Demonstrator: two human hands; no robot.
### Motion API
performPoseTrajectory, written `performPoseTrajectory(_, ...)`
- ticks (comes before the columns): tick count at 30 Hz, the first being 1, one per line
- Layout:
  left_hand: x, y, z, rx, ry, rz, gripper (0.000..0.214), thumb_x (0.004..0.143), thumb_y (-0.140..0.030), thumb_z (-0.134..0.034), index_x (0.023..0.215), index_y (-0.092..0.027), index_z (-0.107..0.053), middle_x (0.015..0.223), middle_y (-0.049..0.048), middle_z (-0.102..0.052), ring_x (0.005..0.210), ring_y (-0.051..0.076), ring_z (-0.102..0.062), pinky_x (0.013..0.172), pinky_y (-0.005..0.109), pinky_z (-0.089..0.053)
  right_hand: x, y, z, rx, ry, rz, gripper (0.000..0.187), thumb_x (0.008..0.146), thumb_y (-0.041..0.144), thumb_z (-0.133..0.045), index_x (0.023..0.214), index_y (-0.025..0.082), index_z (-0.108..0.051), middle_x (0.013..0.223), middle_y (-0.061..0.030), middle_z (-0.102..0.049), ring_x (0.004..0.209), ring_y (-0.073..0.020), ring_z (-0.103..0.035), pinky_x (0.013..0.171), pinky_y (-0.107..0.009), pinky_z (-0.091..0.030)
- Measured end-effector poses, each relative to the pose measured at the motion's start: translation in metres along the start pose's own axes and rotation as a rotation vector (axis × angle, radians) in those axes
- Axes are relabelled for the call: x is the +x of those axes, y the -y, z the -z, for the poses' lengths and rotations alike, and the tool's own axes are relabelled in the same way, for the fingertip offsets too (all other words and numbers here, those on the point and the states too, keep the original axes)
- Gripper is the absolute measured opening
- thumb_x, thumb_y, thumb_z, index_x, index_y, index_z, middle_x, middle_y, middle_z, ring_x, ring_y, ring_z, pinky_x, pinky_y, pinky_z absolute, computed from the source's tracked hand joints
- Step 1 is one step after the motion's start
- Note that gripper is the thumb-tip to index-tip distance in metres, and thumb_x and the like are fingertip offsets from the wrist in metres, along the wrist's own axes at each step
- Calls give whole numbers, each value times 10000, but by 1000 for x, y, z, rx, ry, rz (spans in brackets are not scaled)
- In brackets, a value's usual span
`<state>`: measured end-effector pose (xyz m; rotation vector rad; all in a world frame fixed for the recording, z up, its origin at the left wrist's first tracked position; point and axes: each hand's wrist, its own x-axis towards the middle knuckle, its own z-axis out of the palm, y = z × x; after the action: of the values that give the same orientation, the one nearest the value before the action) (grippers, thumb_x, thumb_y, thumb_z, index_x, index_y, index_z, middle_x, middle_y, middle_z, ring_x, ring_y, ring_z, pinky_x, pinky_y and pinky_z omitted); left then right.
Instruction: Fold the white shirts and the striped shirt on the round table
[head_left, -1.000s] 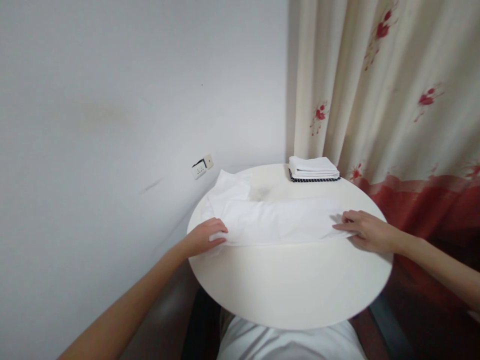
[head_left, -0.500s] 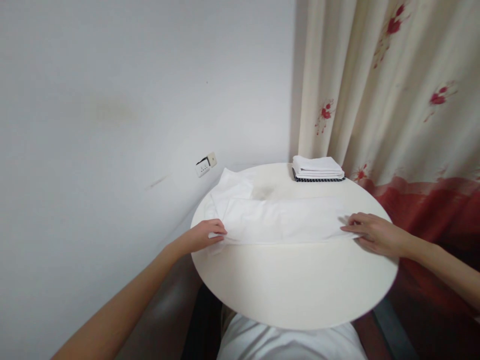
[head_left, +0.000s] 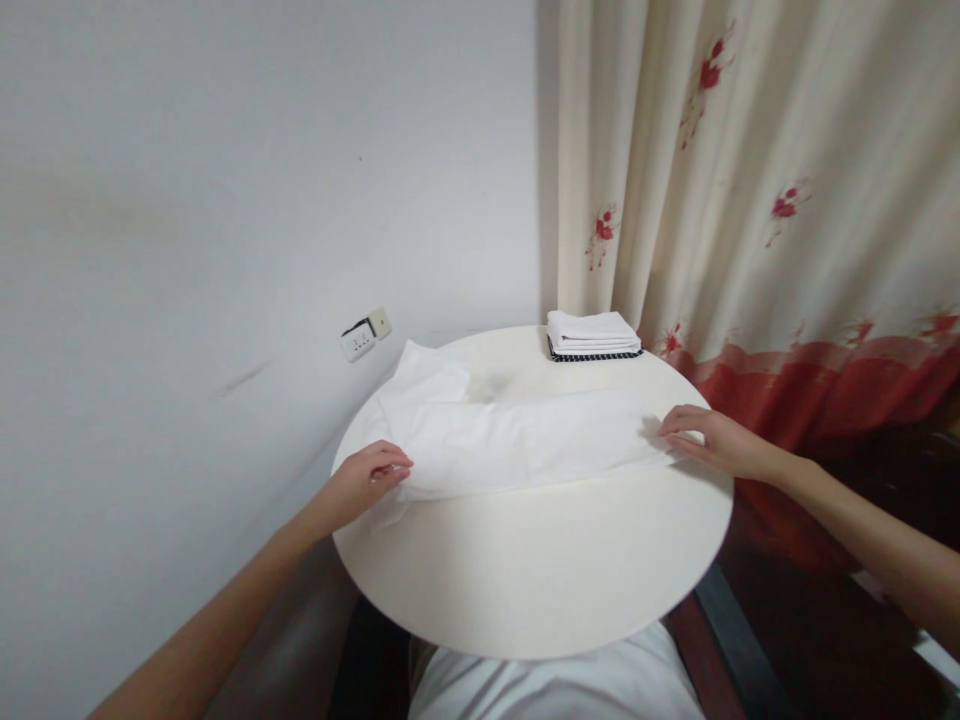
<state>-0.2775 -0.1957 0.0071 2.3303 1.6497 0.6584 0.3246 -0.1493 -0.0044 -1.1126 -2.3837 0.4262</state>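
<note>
A thin white cloth [head_left: 517, 440] lies folded into a long band across the round table, with a loose sleeve-like flap [head_left: 431, 375] spread toward the wall. At its near left corner, my left hand [head_left: 365, 482] has thumb and fingers pinched together on the fabric. My right hand [head_left: 709, 440] pinches at the opposite end, its fingertips slightly raised above the tabletop. The cloth's near edge slants up toward the right. Some wrinkles run through its left half.
A neat stack of folded white cloths [head_left: 592, 332] sits on a dark patterned piece [head_left: 600, 356] at the table's [head_left: 540, 580] far side. A wall with a socket [head_left: 358, 341] stands left. A flowered curtain [head_left: 675, 200] hangs behind on the right.
The view has turned right, so everything sits further left. My right hand has risen a little with the cloth's right end. My left hand stays at the left corner.
</note>
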Motion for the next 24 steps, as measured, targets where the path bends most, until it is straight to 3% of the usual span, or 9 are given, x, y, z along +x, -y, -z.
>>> performPoseTrajectory(4,-1,-17,3,-121,-24,127,365,803,-530,-616,902,-206,-751,1005,80,-734,855,209,-673,761,296,-540,2,3,-16,-53,73,81,360,960,490,-529,1023,232,-771,1054,-123,-695,1014,-283,-642,931,-435,-516)
performPoseTrajectory(10,-8,-26,13,-308,35,416,455,795,-506,-626,1089,-177,-733,874,53,-744,770,203,-672,682,291,-522,-2,-14,-28,-69,48,96,332,960,459,-538,1069,245,-767,1085,-116,-698,1045,-282,-645,950,-443,-526)
performPoseTrajectory(15,-6,-13,0,-214,90,229,309,756,-426,-642,916,-197,-774,998,68,-734,861,209,-671,776,304,-527,-3,-18,-29,-81,54,93,321,961,450,-550,1058,240,-772,1098,-114,-690,1057,-278,-641,960,-431,-516)
performPoseTrajectory(19,-8,0,-9,-23,101,118,254,807,-291,-569,914,-218,-788,982,65,-696,780,180,-640,745,305,-522,-3,-16,-26,-103,75,98,321,965,440,-544,1070,240,-771,1101,-112,-696,1047,-281,-645,954,-430,-511)
performPoseTrajectory(22,-9,-8,-6,167,95,16,243,833,-221,-552,871,-227,-793,1042,79,-673,886,209,-637,873,362,-511,3,-4,-20,-152,91,101,333,977,438,-512,988,241,-781,1057,-112,-714,1001,-292,-653,921,-443,-510)
performPoseTrajectory(24,-1,-27,-4,269,41,-42,247,859,-220,-553,946,-222,-784,1144,95,-655,1027,251,-615,982,422,-473,16,14,-21,-196,26,79,377,999,428,-460,964,225,-776,1040,-126,-718,1000,-305,-646,923,-455,-498)
